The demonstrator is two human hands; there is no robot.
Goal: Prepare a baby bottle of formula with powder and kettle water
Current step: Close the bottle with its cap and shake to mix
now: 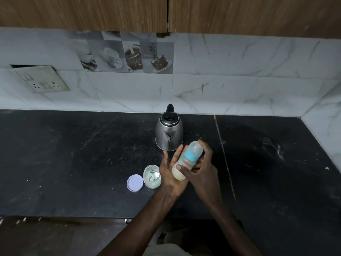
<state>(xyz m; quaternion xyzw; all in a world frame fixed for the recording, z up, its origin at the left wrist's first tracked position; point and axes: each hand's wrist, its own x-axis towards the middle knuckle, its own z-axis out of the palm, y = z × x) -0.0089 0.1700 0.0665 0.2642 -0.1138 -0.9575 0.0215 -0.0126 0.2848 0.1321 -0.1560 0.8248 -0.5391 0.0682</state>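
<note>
We hold the baby bottle [186, 159] between both hands above the dark countertop [73, 154], just near of the kettle [168, 133]. The bottle is tilted: its clear cap points far and right, its base near and left. A blue collar sits below the cap, and pale, milky contents fill the base.

Left hand [170, 174]: palm turned up, fingers straight and spread, thumb out to the left. The bottle lies along these fingers.

Right hand [203, 170]: the thumb presses across the lower body of the bottle, and the fingers curl round the right side of it up to the cap.

The steel kettle stands upright on the countertop, spout toward us, black handle on the far side.

An open clear jar [152, 176] stands on the countertop just left of the left hand. It holds something pale, possibly powder and a scoop; the dim view does not settle this. Its round lilac lid [135, 182] lies flat, touching or almost touching the jar's left side.

A socket plate [42, 78] is mounted on the marbled wall tiles at far left.
</note>
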